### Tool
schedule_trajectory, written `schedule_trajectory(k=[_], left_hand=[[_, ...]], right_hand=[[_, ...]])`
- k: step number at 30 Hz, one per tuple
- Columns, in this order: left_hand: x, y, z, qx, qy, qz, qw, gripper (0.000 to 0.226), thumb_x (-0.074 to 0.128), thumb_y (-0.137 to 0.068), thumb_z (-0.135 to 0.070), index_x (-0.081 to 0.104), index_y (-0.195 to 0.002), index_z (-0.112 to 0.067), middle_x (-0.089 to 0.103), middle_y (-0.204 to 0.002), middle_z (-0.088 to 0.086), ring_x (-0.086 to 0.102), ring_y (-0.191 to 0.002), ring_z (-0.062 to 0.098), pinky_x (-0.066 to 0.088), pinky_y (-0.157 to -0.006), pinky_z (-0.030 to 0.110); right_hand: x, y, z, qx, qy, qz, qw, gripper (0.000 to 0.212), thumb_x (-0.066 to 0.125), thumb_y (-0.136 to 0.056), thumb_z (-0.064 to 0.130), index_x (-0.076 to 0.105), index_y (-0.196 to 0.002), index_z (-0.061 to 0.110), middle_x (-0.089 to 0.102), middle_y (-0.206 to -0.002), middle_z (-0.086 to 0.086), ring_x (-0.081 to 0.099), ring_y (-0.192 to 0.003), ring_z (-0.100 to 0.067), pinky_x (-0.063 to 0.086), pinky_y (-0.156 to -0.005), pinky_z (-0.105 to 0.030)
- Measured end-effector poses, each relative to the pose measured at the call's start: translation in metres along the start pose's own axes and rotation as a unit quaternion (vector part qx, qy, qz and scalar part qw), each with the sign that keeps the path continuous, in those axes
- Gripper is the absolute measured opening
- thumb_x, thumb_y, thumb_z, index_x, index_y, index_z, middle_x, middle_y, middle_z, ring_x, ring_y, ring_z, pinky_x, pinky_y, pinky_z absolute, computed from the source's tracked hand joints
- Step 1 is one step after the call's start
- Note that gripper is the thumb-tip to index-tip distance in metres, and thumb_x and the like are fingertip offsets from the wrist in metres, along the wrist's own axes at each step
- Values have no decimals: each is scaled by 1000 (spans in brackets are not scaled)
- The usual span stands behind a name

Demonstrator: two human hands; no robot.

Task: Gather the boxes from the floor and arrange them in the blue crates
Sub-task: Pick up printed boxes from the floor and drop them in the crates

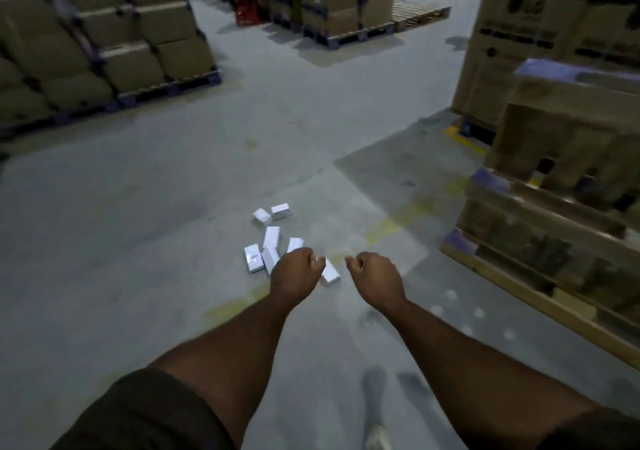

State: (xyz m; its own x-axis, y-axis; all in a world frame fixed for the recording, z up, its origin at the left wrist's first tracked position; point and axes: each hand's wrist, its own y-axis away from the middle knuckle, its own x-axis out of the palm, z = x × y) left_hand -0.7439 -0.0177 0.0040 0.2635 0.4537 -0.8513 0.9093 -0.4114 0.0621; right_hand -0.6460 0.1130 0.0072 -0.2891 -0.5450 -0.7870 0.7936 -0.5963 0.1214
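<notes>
Several small white boxes (271,238) lie scattered on the grey concrete floor ahead of me. One white box (330,273) lies partly behind my left hand. My left hand (296,269) hangs in front of the cluster with its fingers curled into a loose fist, holding nothing. To its right, my right hand (375,276) is also curled shut and empty, over bare floor. Both arms stretch forward from dark short sleeves. No blue crate is in view.
Stacks of brown cartons on pallets (104,44) stand at the far left and far centre (343,3). A tall stack of large cartons on a wooden pallet (554,214) lines the right side. My shoe (375,411) shows at the bottom. Faded yellow lines mark the floor.
</notes>
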Motion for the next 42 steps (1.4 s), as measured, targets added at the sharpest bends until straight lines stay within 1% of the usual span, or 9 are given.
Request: schedule_trajectory(k=[4, 10, 15, 20, 23, 27, 31, 34, 42], left_hand=[[-17, -29, 23, -60, -10, -51, 997, 38, 56, -91, -40, 45, -62, -18, 59, -71, -1, 61, -79, 26, 34, -63, 30], [-34, -66, 70, -107, -23, -85, 990, 43, 56, -90, -30, 32, -57, -15, 63, -74, 16, 61, -79, 37, 30, -58, 33], [-50, -118, 114, -136, -4, -86, 987, 43, 56, -88, -25, 30, -56, -13, 38, -54, 2, 49, -66, 35, 25, -55, 32], [-68, -182, 176, -141, 23, -84, 986, 40, 56, -86, -24, 30, -57, -12, 41, -56, 10, 46, -62, 35, 24, -53, 33], [-90, -223, 215, -140, 23, -76, 987, 39, 56, -86, -24, 31, -57, -12, 41, -57, 6, 51, -66, 35, 24, -55, 33], [-121, -278, 261, -117, 19, -56, 991, 40, 57, -87, -29, 33, -57, -14, 55, -64, 10, 57, -71, 35, 31, -56, 32], [-150, -329, 291, -125, 47, -53, 990, 38, 61, -88, -38, 45, -62, -16, 55, -61, -2, 58, -69, 26, 33, -59, 29], [-164, -364, 312, -122, 60, -38, 990, 35, 62, -89, -41, 53, -67, -15, 57, -62, -5, 59, -68, 21, 35, -59, 28], [-189, -482, 379, -110, 28, -11, 994, 42, 60, -91, -42, 46, -62, -16, 54, -60, -3, 61, -69, 26, 34, -57, 29]], right_hand=[[16, -44, 29, -44, -1, 31, 999, 38, 48, -96, 40, 54, -69, 14, 68, -84, -12, 63, -84, -33, 45, -67, -35], [51, -89, 65, -77, -7, 71, 994, 34, 50, -96, 39, 60, -74, 15, 70, -88, -11, 63, -88, -33, 41, -67, -32], [91, -139, 107, -83, 10, 83, 993, 31, 50, -96, 35, 59, -75, 14, 70, -87, -12, 63, -88, -33, 43, -69, -34], [140, -190, 153, -72, 22, 84, 994, 26, 52, -95, 37, 63, -83, 15, 70, -90, -6, 64, -90, -30, 40, -68, -32], [171, -217, 197, -57, 26, 86, 994, 26, 52, -95, 37, 64, -86, 16, 71, -92, -6, 64, -92, -30, 42, -70, -32], [210, -247, 261, -40, 12, 77, 996, 25, 51, -96, 39, 65, -92, 19, 71, -96, -5, 64, -96, -28, 46, -78, -32], [238, -281, 310, -30, 14, 77, 996, 24, 49, -96, 40, 64, -93, 20, 72, -95, -4, 64, -97, -27, 45, -78, -33], [254, -313, 334, -18, 13, 82, 996, 24, 50, -96, 39, 63, -92, 20, 71, -96, -4, 64, -97, -27, 47, -80, -34], [317, -418, 385, 10, 8, 75, 997, 25, 48, -98, 36, 63, -95, 15, 70, -102, -9, 63, -101, -31, 44, -80, -33]])
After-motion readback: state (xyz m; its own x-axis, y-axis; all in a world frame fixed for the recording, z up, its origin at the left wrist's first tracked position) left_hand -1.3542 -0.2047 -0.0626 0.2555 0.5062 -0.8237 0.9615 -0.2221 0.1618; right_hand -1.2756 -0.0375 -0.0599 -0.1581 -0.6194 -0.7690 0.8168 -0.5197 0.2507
